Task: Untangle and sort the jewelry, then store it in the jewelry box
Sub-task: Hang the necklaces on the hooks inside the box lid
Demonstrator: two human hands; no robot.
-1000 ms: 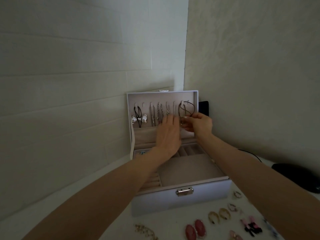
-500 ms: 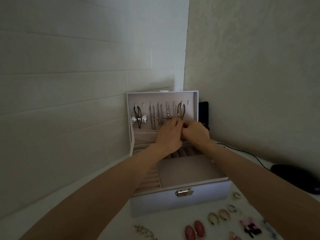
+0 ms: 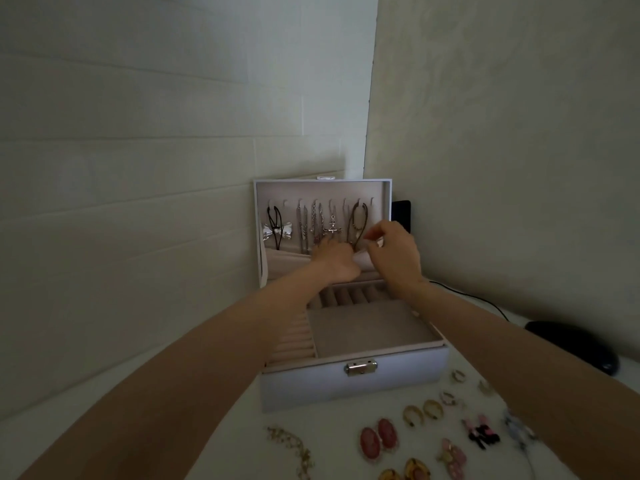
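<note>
Both of our arms are reaching into the open jewelry box (image 3: pixel 353 386), which sits in the wall corner with its lid standing upright. Our left hand (image 3: pixel 334 261) is at the bottom of the lid by the fabric pocket (image 3: pixel 287 261), fingers curled with its back to us, so we honestly can't tell what it has hold of. Our right hand (image 3: pixel 394 258) is just beside it, thumb and forefinger curled close together next to the lower end of the dark cord necklace (image 3: pixel 356 221). We can't tell whether they're actually pinching it.

That cord hangs from a hook near the lid's right side. Left of it hang a cross pendant (image 3: pixel 332 229), some silver chains (image 3: pixel 306 226) and a bow pendant (image 3: pixel 277 233).

On the table (image 3: pixel 214 434) in front of the box are gold hoop earrings (image 3: pixel 422 412), pink oval earrings (image 3: pixel 377 438) and a gold chain (image 3: pixel 292 445).
</note>
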